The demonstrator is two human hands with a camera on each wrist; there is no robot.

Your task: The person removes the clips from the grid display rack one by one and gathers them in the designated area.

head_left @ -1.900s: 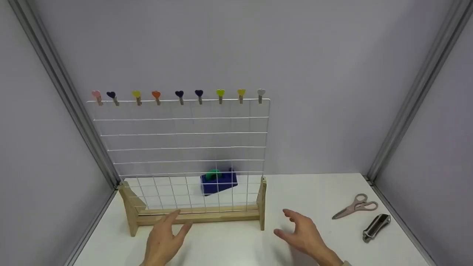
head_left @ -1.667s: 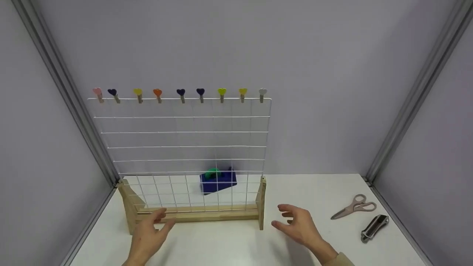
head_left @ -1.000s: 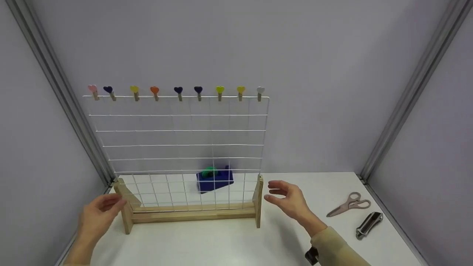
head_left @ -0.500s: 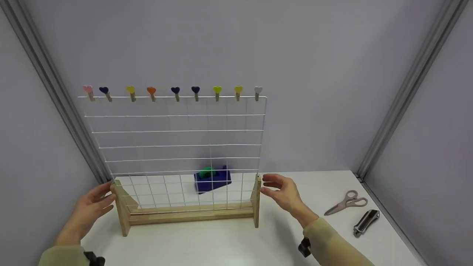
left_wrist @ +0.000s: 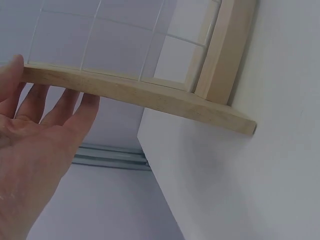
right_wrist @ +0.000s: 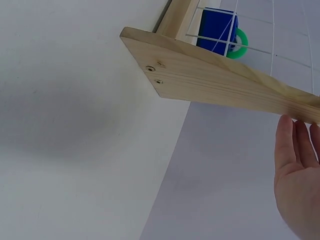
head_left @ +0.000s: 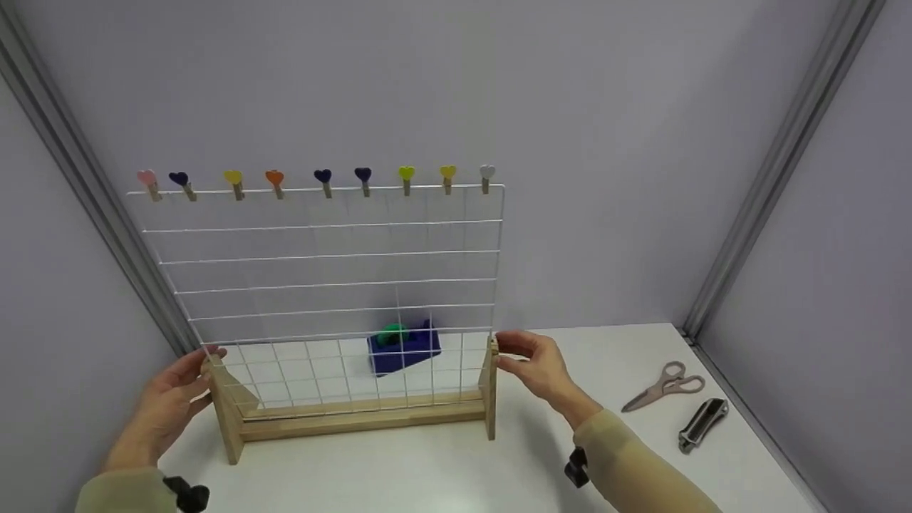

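Wood-based white wire grid rack [head_left: 335,285]

The light is even and soft, it seems to come from above, and the pictures are bright without strong glare. On the white desk [head_left: 613,356] only weak, diffuse shadows lie; a grey blurred one shows in the right wrist view. The head view is sharp but bends lines a little at the edges. The left hand [left_wrist: 35,150] looks slightly blurred.
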